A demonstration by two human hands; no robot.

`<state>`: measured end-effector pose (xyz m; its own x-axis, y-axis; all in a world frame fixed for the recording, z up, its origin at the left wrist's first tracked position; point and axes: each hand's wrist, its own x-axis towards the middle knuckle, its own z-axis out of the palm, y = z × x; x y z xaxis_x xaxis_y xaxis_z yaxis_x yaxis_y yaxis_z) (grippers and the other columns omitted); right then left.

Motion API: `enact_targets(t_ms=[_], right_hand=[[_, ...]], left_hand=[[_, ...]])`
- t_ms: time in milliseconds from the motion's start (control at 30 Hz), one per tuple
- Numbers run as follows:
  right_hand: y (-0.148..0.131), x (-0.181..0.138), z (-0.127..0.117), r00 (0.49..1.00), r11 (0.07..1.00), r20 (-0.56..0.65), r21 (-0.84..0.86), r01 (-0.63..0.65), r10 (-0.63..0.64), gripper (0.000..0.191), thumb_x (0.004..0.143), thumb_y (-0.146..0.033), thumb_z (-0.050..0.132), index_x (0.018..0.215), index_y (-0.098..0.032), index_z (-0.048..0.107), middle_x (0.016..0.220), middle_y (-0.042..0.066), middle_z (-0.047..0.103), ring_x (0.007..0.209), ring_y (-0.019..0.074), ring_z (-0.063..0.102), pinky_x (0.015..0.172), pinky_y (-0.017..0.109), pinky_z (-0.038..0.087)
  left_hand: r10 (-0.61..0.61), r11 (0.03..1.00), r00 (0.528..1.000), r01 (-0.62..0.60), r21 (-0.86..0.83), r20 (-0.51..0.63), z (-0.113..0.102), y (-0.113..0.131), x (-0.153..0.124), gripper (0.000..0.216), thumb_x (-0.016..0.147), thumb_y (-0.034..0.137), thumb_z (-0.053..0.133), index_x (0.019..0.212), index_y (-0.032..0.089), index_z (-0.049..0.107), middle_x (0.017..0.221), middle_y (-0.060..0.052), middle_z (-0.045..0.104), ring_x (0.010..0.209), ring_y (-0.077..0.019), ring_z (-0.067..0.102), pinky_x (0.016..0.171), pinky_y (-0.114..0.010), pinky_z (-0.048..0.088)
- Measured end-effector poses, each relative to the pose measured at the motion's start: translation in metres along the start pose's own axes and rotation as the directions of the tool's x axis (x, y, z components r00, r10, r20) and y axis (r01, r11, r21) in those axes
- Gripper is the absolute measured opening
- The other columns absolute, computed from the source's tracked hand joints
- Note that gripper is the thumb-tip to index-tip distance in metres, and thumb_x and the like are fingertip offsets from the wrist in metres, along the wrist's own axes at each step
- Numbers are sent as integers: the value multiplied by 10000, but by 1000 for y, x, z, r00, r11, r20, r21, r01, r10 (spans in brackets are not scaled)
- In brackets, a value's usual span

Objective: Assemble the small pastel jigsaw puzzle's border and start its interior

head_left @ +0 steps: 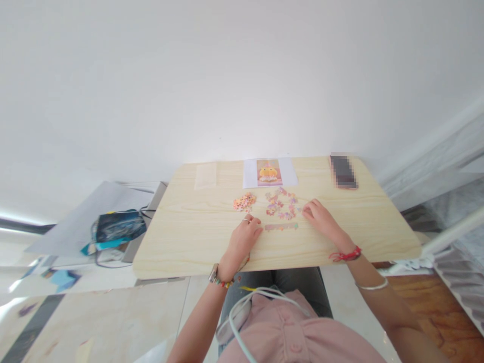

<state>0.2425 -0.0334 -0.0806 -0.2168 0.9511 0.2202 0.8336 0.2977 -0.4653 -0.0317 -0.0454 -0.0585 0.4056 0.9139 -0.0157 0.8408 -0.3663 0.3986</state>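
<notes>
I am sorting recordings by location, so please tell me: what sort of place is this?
Probably a room in a home, though I cannot be certain: a wood-grain table stands against a plain white wall, jigsaw pieces lie on it, and pale floor tiles show below.

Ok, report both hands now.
Left hand: loosely curled beside the puzzle strip; grip unclear.
Right hand: curled beside loose puzzle pieces; whether it holds one, unclear.

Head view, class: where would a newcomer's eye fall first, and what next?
Probably on the bright yellow-and-pink picture printed on the sheet at the far edge of the table. Next come an orange pile of puzzle pieces beyond the left hand and a looser pinkish cluster beside the right hand.
</notes>
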Motion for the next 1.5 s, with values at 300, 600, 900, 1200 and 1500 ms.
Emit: enact_targets(t_ms=[300,600,900,1200,1500], right_hand=[[-34,-25,-15,985,991,113,53,127,-132,81,821,-190,454,850,-185,529,877,52,524,839,177,529,775,331,434],[-42,-28,-9,968,983,172,6,186,-184,65,808,-190,494,839,-183,550,851,53,547,801,178,537,732,321,436],[-38,-28,-6,964,980,183,-25,198,-191,69,801,-187,499,841,-177,555,858,60,553,813,184,537,725,325,434],[-40,-28,-6,962,978,189,-23,205,-197,93,817,-208,492,820,-179,580,837,51,566,799,173,532,728,317,415],[-42,-35,0,977,978,108,-86,191,-182,217,855,-242,445,769,-197,639,762,55,600,756,173,524,717,327,389]], left_hand=[[23,999,1000,-24,43,7,-2,9,-5,163,846,233,431,977,187,517,1006,-50,505,830,-148,556,723,-260,462],[214,968,957,-234,88,195,4,49,-13,265,876,259,356,1119,217,456,1021,-70,500,845,-163,560,726,-276,483],[275,942,921,-315,114,277,13,65,-4,326,873,252,357,1197,234,384,1031,-89,490,865,-195,558,717,-306,481],[210,959,939,-252,132,272,19,66,-2,309,876,231,349,1182,218,382,1005,-85,498,831,-175,563,707,-280,471],[219,959,942,-256,123,254,24,65,-2,296,880,227,336,1168,212,400,1005,-94,500,836,-184,564,710,-301,476]])
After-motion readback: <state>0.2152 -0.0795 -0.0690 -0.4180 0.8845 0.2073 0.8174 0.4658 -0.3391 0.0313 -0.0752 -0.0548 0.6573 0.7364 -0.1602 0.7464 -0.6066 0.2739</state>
